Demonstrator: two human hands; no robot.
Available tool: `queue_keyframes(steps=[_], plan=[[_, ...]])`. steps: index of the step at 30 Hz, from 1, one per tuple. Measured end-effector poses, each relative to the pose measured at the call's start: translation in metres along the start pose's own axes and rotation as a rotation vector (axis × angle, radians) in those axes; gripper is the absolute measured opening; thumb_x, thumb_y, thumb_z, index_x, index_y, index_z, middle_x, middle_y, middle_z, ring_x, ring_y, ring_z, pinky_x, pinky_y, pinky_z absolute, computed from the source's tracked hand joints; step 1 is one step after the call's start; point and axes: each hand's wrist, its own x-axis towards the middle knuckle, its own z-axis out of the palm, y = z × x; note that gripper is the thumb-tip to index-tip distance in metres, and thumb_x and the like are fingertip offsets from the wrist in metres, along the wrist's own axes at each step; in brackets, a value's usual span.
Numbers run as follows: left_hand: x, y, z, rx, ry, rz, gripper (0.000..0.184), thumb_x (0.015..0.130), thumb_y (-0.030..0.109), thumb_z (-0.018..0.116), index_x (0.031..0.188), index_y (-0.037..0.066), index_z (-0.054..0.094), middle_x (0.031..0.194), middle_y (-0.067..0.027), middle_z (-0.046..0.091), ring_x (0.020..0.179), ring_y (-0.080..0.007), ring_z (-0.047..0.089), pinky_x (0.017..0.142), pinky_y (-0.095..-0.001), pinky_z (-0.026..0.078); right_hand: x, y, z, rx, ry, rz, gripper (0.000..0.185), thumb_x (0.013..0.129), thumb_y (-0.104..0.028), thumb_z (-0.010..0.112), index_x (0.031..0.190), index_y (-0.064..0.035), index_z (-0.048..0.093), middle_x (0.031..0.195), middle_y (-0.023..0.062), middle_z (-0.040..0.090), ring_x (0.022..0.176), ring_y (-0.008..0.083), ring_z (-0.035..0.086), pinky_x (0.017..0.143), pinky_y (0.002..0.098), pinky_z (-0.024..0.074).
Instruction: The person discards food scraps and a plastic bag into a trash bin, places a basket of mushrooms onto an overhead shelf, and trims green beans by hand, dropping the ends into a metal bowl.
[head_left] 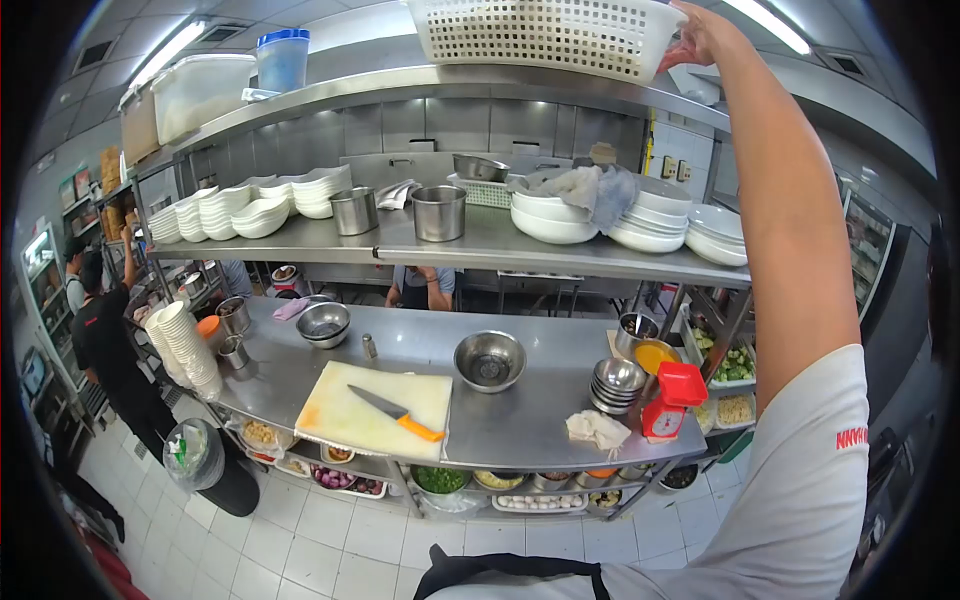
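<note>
Right hand (690, 40) holds white basket (545, 38), sleeve's (790, 480) red lettering partly legible.

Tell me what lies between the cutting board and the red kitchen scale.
The head view shows a steel mixing bowl, a crumpled pale cloth and a stack of smaller steel bowls.

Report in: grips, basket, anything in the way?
Right grip on basket, right end. Left grip out of view. Basket up at top shelf. Blue-lidded tub farther left, apart from it.

Restaurant kitchen with stacked bowls (552, 218)
</note>
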Motion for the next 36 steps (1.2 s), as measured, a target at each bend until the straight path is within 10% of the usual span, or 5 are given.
queue_keyframes(steps=[2, 15, 29, 31, 36], plan=[[0.019, 0.0, 0.009, 0.018, 0.006, -0.005, 0.055, 0.097, 0.045, 0.048, 0.126, -0.001, 0.054, 0.097, -0.0153, 0.06, 0.084, -0.0238, 0.051, 0.075, -0.0398, 0.046, 0.025, -0.009, 0.006, -0.183, -0.108, -0.066, 0.039, 0.095, -0.026, 0.055, 0.117, 0.0044, 0.064, 0.11, 0.0233, 0.07, 0.099, 0.0411, 0.07, 0.082, 0.0724, 0.0516], [0.158, -0.135, 0.05, 0.08, -0.088, 0.146, 0.062, 0.1, 0.057, 0.047, 0.123, -0.001, 0.058, 0.089, -0.0142, 0.06, 0.074, -0.0226, 0.048, 0.068, -0.0404, 0.045, 0.075, -0.008, 0.05, -0.418, 0.149, -0.166, 0.039, 0.096, -0.031, 0.054, 0.116, -0.0001, 0.065, 0.106, 0.0169, 0.07, 0.094, 0.0321, 0.068, 0.083, 0.0546, 0.0548], [0.198, 0.191, 0.09, -0.385, -0.221, 0.125, 0.049, 0.095, 0.016, 0.056, 0.137, -0.008, 0.048, 0.131, -0.0222, 0.057, 0.117, -0.0309, 0.053, 0.103, -0.0396, 0.04, 0.021, 0.047, 0.093, -0.512, 0.458, -0.918, 0.046, 0.1, -0.04, 0.048, 0.124, -0.003, 0.063, 0.111, 0.0097, 0.066, 0.09, 0.0226, 0.065, 0.087, 0.0364, 0.0525], [0.215, 0.202, 0.096, -0.264, -0.278, 0.098, 0.05, 0.096, 0.019, 0.057, 0.137, -0.009, 0.047, 0.13, -0.0232, 0.057, 0.118, -0.0321, 0.053, 0.103, -0.0396, 0.04, 0.047, 0.069, 0.102, -1.076, 1.173, -1.404, 0.045, 0.106, -0.033, 0.041, 0.099, -0.0026, 0.073, 0.09, 0.0168, 0.07, 0.091, 0.0312, 0.067, 0.081, 0.0459, 0.0498], [0.253, 0.2, 0.132, -0.219, -0.306, 0.277, 0.059, 0.098, 0.03, 0.057, 0.14, -0.01, 0.041, 0.133, -0.0251, 0.053, 0.119, -0.034, 0.05, 0.105, -0.04, 0.038, 0.023, 0.035, 0.179, -1.88, 1.149, -1.37, 0.047, 0.101, -0.032, 0.048, 0.074, -0.0007, 0.071, 0.069, 0.0229, 0.066, 0.076, 0.0446, 0.066, 0.077, 0.0535, 0.0513]])
